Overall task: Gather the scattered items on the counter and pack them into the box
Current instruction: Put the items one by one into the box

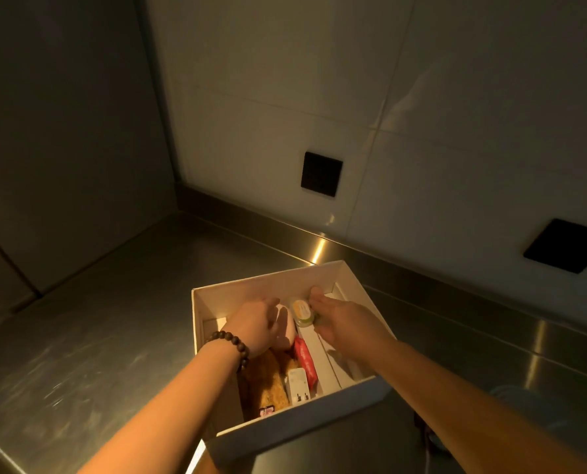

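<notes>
A white open box (251, 287) sits at the front edge of the steel counter (114, 319). Both my hands reach down into it. My left hand (256, 325), with a bead bracelet on the wrist, rests on a pale pink item (287, 331). My right hand (340, 318) curls its fingers round a small bottle (302, 311) with a yellow label and a green cap. Lower in the box lie a red packet (305, 359), a white plug adapter (298, 384) and a yellow-brown fuzzy item (271, 381).
The counter runs to a tiled wall with two black square outlets (321, 173) (565, 245). A dark cabinet panel (62, 131) stands at the left. The box overhangs the counter's near edge.
</notes>
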{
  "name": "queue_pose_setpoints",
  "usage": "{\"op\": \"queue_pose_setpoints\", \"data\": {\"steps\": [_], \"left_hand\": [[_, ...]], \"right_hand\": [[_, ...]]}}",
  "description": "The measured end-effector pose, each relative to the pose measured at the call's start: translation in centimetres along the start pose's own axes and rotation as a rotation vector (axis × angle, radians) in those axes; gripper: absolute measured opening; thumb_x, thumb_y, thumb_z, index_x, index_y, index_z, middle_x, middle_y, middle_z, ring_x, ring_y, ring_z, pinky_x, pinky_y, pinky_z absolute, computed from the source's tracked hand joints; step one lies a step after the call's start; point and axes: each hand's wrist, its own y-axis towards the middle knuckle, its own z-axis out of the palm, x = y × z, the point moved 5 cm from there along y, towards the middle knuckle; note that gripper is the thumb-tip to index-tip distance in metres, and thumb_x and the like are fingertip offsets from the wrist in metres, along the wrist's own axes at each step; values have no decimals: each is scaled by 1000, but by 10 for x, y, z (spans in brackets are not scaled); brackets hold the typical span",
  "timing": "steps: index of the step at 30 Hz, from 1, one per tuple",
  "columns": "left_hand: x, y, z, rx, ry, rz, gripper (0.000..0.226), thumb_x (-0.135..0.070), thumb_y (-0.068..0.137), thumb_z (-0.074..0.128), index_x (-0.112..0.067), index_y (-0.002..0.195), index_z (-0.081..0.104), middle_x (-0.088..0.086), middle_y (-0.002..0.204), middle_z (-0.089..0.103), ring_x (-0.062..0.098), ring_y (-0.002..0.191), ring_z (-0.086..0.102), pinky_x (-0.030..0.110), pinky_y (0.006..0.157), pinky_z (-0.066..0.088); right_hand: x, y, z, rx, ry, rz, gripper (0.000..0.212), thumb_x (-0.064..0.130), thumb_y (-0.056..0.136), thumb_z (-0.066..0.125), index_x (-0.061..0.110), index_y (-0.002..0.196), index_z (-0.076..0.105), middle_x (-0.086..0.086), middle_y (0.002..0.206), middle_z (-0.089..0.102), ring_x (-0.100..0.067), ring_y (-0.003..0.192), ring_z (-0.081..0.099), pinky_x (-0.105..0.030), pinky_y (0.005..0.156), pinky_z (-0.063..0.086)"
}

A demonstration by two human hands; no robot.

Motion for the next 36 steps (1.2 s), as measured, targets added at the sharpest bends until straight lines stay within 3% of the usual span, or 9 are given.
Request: {"op": "queue_pose_setpoints", "data": {"steps": [5,11,14,17,20,25,29,31,36], "left_hand": [[-45,-23,-19,-39,-11,124,49,-28,90,52,-26,138,39,-2,134,52,13,115,51,17,85,35],[-155,-71,-18,-144,-48,414,50,-21,87,56,-19,135,44,5,134,51,22,120,47,34,99,36],[-201,-99,13,-58,-61,514,50,-21,87,54,-18,136,43,6,135,50,21,122,45,30,99,33],[-228,-127,59,108,-59,564,51,-25,88,54,-17,137,41,5,133,48,20,122,44,28,100,33],[-241,-157,111,317,12,680,60,-36,86,58,-18,139,37,5,137,44,20,126,39,26,103,29],[-229,-199,190,650,233,775,111,-72,63,64,-27,147,7,0,154,14,23,138,20,36,114,23],[-208,-217,224,730,313,817,128,-70,57,69,-34,144,-17,-4,154,-18,17,141,-10,33,111,-2],[-205,-219,228,647,304,843,119,-61,64,69,-29,146,-11,-3,156,-14,16,141,-7,32,114,1],[-203,-216,224,504,162,794,79,-44,76,62,-25,143,25,-2,146,28,17,130,32,32,108,32]], "right_hand": [[-24,-51,-46,-108,-23,24,51,32,95,52,26,143,37,1,145,44,-20,126,48,-34,98,41],[-99,-151,-76,-200,18,249,50,32,95,54,17,141,44,0,151,37,-18,136,37,-31,111,27],[-134,-206,-67,-187,58,399,45,29,94,56,13,136,50,-4,147,43,-21,133,42,-31,110,30],[-153,-261,-48,-178,120,510,35,22,91,60,13,125,60,-9,130,59,-23,118,55,-23,96,35],[-157,-310,-20,-164,170,549,37,25,88,65,15,123,62,-11,125,63,-27,115,57,-31,96,40],[-156,-369,37,50,87,521,75,55,79,66,29,144,37,-3,154,25,-22,142,21,-32,115,21],[-154,-390,58,216,-43,416,104,60,71,70,36,150,6,1,160,-2,-24,146,-9,-43,119,2],[-158,-392,62,262,-92,410,114,51,67,76,36,150,-1,-1,160,-4,-27,146,-11,-44,117,-2],[-174,-382,74,339,-195,421,122,46,61,82,41,149,-2,6,161,-3,-27,146,-7,-53,114,6]]}}
